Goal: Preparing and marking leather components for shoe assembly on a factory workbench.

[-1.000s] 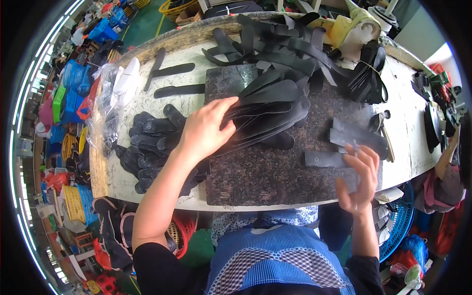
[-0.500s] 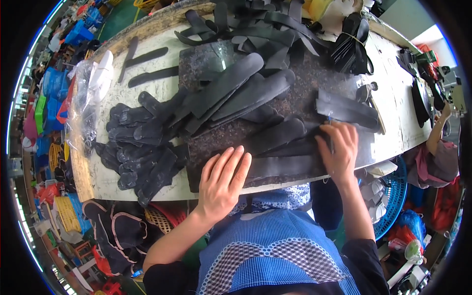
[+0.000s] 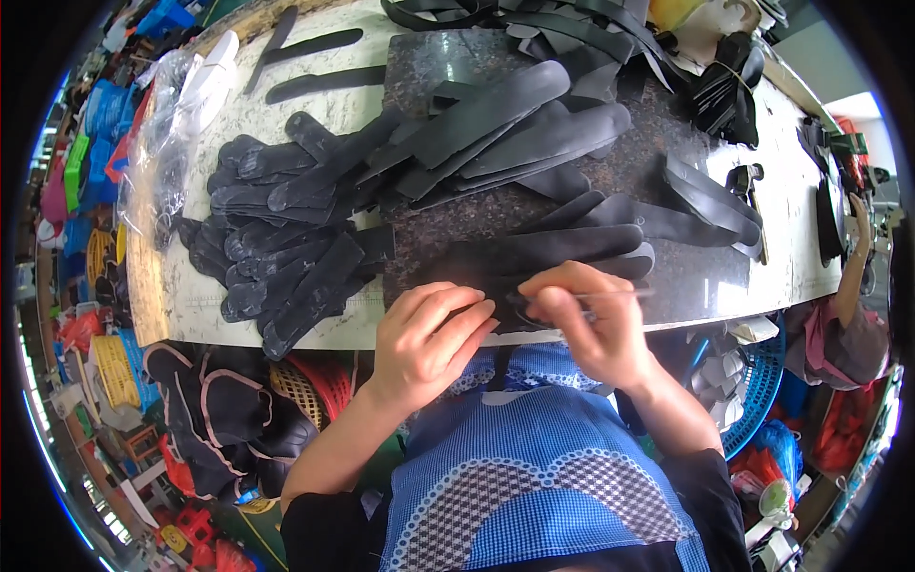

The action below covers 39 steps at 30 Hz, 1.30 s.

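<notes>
At the near edge of the dark speckled slab (image 3: pixel 701 214), my left hand (image 3: pixel 424 334) has its fingers bent together; whatever lies under the fingertips is hidden. Just to its right, my right hand (image 3: pixel 596 319) is closed on a thin pen-like stick (image 3: pixel 620 294), its shaft sticking out to the right. A small dark bit shows at my right fingertips, too blurred to name. Beyond my hands, flat black strips with rounded ends (image 3: pixel 562 250) lie on the slab. A larger stack of black strips (image 3: pixel 496 124) rests farther back.
Piled black pieces (image 3: pixel 286 191) cover the table's left side, near clear plastic wrap (image 3: pixel 157 181). A banded black bundle (image 3: pixel 729 91) lies at back right. A blue basket (image 3: pixel 762 372) stands below the right table edge. Another person's arm (image 3: pixel 853 248) shows far right.
My right hand has moved left and nearer, toward my left hand. My left hand's straight fingers have curled. The long strip along the slab's near edge no longer lies flat in sight there.
</notes>
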Each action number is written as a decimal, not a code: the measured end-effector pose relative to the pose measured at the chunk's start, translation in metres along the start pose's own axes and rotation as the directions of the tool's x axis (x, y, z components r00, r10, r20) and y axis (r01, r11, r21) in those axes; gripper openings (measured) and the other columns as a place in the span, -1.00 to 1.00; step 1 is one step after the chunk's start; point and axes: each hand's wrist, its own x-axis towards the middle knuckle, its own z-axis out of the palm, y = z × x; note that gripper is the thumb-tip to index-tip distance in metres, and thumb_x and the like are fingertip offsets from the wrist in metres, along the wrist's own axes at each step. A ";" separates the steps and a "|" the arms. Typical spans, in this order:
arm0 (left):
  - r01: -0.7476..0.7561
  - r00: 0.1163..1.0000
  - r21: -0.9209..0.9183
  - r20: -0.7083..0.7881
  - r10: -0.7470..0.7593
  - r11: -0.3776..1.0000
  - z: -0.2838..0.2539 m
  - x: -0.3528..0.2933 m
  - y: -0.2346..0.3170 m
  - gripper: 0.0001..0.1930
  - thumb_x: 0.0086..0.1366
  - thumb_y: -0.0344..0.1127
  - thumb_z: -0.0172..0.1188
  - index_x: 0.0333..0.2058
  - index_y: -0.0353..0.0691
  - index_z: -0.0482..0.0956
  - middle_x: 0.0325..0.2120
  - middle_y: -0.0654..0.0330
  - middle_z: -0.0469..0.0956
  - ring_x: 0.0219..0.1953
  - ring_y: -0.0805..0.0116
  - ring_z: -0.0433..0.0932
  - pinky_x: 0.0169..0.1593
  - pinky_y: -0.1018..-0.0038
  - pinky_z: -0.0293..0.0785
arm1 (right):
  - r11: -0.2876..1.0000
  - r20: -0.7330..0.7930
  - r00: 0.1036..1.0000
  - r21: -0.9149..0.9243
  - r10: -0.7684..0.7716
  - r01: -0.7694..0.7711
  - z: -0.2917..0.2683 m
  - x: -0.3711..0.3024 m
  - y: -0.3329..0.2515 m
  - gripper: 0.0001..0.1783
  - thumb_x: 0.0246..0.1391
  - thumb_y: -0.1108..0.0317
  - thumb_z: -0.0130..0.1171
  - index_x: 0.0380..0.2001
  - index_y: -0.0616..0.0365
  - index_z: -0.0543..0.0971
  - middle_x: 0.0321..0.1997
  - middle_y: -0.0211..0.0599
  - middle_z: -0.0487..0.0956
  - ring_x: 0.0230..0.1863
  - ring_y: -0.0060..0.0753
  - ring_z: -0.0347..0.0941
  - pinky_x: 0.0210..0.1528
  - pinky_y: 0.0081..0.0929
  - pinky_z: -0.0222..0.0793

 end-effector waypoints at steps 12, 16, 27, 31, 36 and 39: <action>0.007 0.999 -0.067 0.042 -0.004 0.998 -0.004 0.000 -0.011 -0.74 0.03 -0.44 0.53 -0.25 -0.23 0.75 -0.26 0.24 0.65 -0.22 0.23 0.69 -0.19 0.36 0.63 | 0.994 -0.117 0.992 -0.102 -0.045 0.033 0.021 0.029 0.004 -0.90 0.33 0.57 0.20 -0.21 0.36 0.68 -0.33 -0.12 0.70 -0.33 -0.28 0.69 -0.25 -0.44 0.58; 0.013 0.999 -0.082 0.035 -0.010 0.997 -0.006 0.004 -0.012 -0.76 0.04 -0.43 0.53 -0.28 -0.22 0.73 -0.29 0.25 0.63 -0.27 0.26 0.67 -0.22 0.37 0.62 | 0.976 -0.096 0.993 -0.214 -0.071 0.050 0.024 0.033 0.009 -0.91 0.33 0.56 0.20 -0.24 0.35 0.67 -0.33 -0.11 0.70 -0.36 -0.27 0.68 -0.26 -0.42 0.58; 0.161 0.945 -0.107 0.304 -0.121 0.981 -0.019 0.035 -0.022 -0.63 -0.03 -0.32 0.64 -0.33 -0.16 0.58 0.02 0.12 0.51 0.15 0.03 0.51 0.16 0.12 0.46 | 0.946 -0.292 0.903 -0.017 -0.314 0.324 -0.005 -0.007 0.019 -0.74 0.44 0.42 0.03 -0.30 0.38 0.60 -0.38 -0.10 0.67 -0.46 -0.43 0.57 -0.40 -0.53 0.47; 0.156 0.952 -0.145 0.287 -0.109 0.977 -0.020 0.038 -0.020 -0.62 -0.04 -0.38 0.66 -0.28 -0.19 0.63 -0.06 0.15 0.52 -0.07 0.18 0.62 -0.12 0.34 0.62 | 0.933 -0.271 0.893 -0.066 -0.358 0.354 -0.013 -0.019 0.017 -0.76 0.40 0.38 0.09 -0.30 0.34 0.62 -0.42 -0.13 0.68 -0.46 -0.34 0.59 -0.39 -0.46 0.48; 0.409 0.892 -0.299 0.331 -0.309 0.862 -0.020 0.046 -0.018 -0.58 0.02 -0.48 0.63 -0.15 -0.24 0.64 -0.03 0.16 0.53 -0.07 0.30 0.64 -0.18 0.49 0.69 | 0.967 -0.156 0.955 -0.048 -0.254 0.249 -0.002 -0.010 0.015 -0.84 0.33 0.44 0.18 -0.21 0.34 0.66 -0.30 -0.10 0.71 -0.39 -0.23 0.63 -0.28 -0.37 0.53; 0.374 0.895 -0.289 0.361 -0.262 0.881 -0.020 0.053 -0.017 -0.57 -0.01 -0.50 0.62 -0.15 -0.22 0.64 -0.05 0.15 0.54 -0.04 0.23 0.63 -0.04 0.40 0.65 | 0.961 -0.157 0.948 -0.048 -0.278 0.274 -0.002 -0.010 0.018 -0.84 0.33 0.44 0.19 -0.21 0.34 0.66 -0.29 -0.10 0.71 -0.37 -0.21 0.64 -0.28 -0.37 0.54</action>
